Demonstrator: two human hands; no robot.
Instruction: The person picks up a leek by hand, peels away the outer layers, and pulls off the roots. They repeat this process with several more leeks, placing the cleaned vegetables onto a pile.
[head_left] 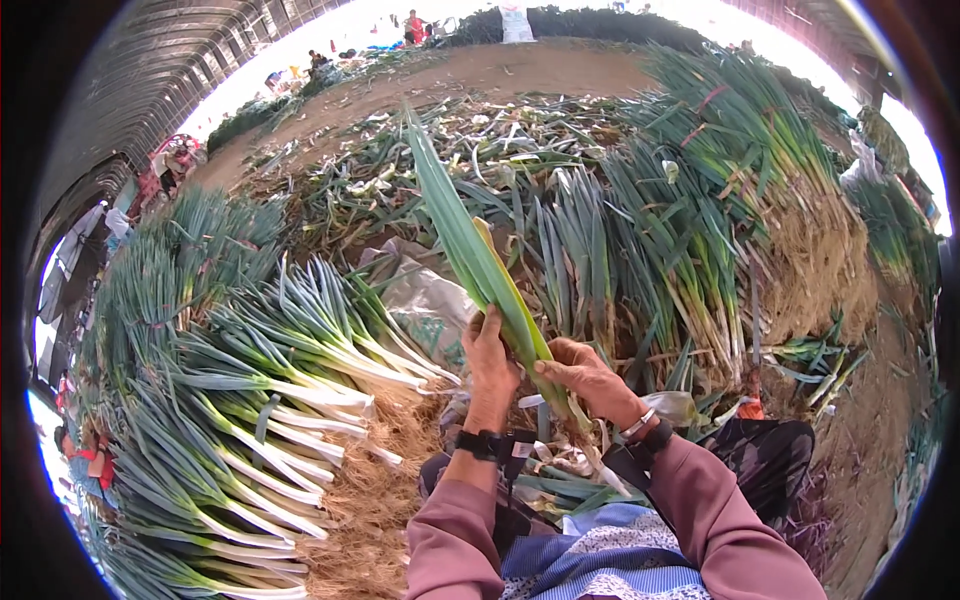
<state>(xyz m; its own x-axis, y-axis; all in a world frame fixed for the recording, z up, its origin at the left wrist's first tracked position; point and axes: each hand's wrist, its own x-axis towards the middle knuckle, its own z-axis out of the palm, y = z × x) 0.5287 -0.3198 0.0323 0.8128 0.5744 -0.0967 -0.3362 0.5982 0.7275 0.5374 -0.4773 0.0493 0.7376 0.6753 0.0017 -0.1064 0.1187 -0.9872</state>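
Observation:
A leek (462,250) slants up and away in front of me, its broad green leaves ending in a point and one leaf along its right side yellowed. My left hand (489,355) is closed round its middle. Lower down, my right hand (598,382) grips the stalk near the base, thumb pressed against it. The base is partly hidden by the right hand, and brownish, stringy matter hangs below. To the left lie rows of leeks with clean white stalks (285,455), their roots (365,520) towards me.
Untrimmed leeks (690,290) stand heaped on the right, beside a tall rooted stack (810,240). Stripped leaves (480,140) cover the ground ahead. An upright blade-like tool with an orange base (750,408) is by my right knee. A pale plastic sheet (415,285) lies beyond my left hand.

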